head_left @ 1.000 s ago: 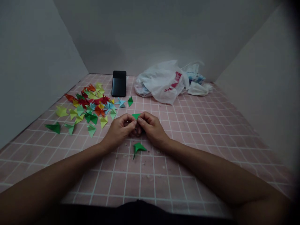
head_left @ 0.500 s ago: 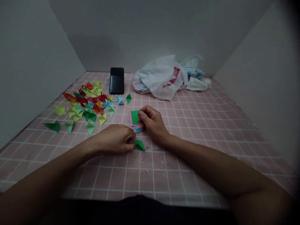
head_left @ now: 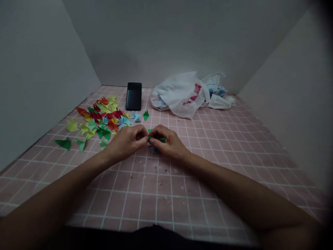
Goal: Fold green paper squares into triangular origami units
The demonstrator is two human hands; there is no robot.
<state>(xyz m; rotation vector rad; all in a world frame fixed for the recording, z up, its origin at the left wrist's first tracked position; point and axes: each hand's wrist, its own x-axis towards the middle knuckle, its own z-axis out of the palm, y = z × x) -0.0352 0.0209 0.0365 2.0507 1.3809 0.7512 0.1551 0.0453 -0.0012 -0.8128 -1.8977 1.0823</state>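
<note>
My left hand and my right hand meet fingertip to fingertip over the middle of the table. Between them they pinch a small green folded paper piece, mostly covered by the fingers. Just behind and beneath the hands lies a stack of coloured paper squares, of which only a green corner and a bluish edge show. To the left spreads a pile of folded paper pieces in red, orange, yellow, green and light blue. One green folded piece lies apart, beyond the hands.
A black phone lies near the back wall. Right of it sit a crumpled white plastic bag and a smaller white bundle. The pink checked tablecloth has small specks near the hands. Pale walls enclose three sides.
My left hand has lifted the green folded piece from the table and moved up and right to meet my right hand. My right hand now pinches the piece too. The view has tilted slightly.
</note>
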